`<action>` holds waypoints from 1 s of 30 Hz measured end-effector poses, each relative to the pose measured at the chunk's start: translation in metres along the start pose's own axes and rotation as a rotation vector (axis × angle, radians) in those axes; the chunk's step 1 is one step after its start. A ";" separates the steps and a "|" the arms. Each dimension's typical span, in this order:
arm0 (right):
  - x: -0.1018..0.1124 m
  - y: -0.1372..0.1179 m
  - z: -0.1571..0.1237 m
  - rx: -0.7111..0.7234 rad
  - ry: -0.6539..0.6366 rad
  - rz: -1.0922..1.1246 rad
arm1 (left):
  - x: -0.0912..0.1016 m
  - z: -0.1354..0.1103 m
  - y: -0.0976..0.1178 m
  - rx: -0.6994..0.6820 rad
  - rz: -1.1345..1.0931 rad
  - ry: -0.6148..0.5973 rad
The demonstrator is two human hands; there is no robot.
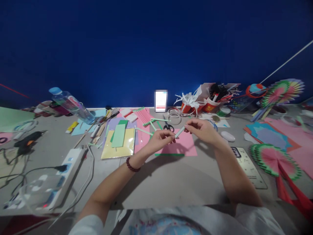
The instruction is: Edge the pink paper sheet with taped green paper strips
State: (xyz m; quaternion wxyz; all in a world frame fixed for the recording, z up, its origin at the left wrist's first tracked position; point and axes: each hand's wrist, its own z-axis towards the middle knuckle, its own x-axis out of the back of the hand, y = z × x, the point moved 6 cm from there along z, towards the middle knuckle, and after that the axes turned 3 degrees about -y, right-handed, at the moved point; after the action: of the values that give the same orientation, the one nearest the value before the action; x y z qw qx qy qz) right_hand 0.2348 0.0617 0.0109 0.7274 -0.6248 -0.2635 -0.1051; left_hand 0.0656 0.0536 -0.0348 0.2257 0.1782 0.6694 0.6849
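Strip [180, 132] (pale, slim, straight-edged) is slanting over pink paper [187, 146], left hand [160, 140] and right hand [202, 130] each pinching one end.

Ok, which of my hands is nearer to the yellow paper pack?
Your left hand. It is to the right of the yellow paper pack; your right hand is farther right, at the other end of the pale strip.
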 end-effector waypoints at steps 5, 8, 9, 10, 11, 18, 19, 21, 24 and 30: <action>-0.009 -0.002 0.000 -0.005 -0.011 0.147 | -0.003 -0.002 -0.001 0.004 0.000 0.010; -0.019 -0.004 -0.001 0.001 -0.024 0.280 | -0.002 -0.003 -0.001 0.013 0.005 0.066; -0.023 -0.005 -0.001 0.010 -0.038 0.314 | -0.001 -0.003 0.000 0.015 0.005 0.084; -0.026 -0.006 -0.002 0.023 -0.055 0.337 | 0.000 -0.003 0.000 0.016 0.009 0.098; -0.029 -0.007 -0.002 0.035 -0.070 0.347 | 0.000 -0.003 0.001 0.017 0.016 0.106; -0.035 -0.009 -0.003 0.058 -0.105 0.310 | 0.001 -0.003 0.006 -0.067 0.169 0.106; -0.036 -0.009 -0.003 0.060 -0.113 0.307 | 0.001 -0.003 0.006 -0.077 0.189 0.105; -0.036 -0.008 -0.003 0.062 -0.124 0.307 | 0.000 -0.003 0.006 -0.089 0.213 0.096; -0.036 -0.006 -0.003 0.057 -0.128 0.315 | 0.000 -0.002 0.006 -0.095 0.230 0.084; -0.036 -0.004 -0.003 0.062 -0.109 0.321 | 0.000 -0.002 0.008 -0.087 0.227 0.087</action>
State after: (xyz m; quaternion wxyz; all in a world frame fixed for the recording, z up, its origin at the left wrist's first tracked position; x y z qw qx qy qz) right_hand 0.2032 0.0517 -0.0045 0.7386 -0.6407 -0.2025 0.0545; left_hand 0.0634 0.0518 -0.0268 0.1248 0.2132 0.6239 0.7414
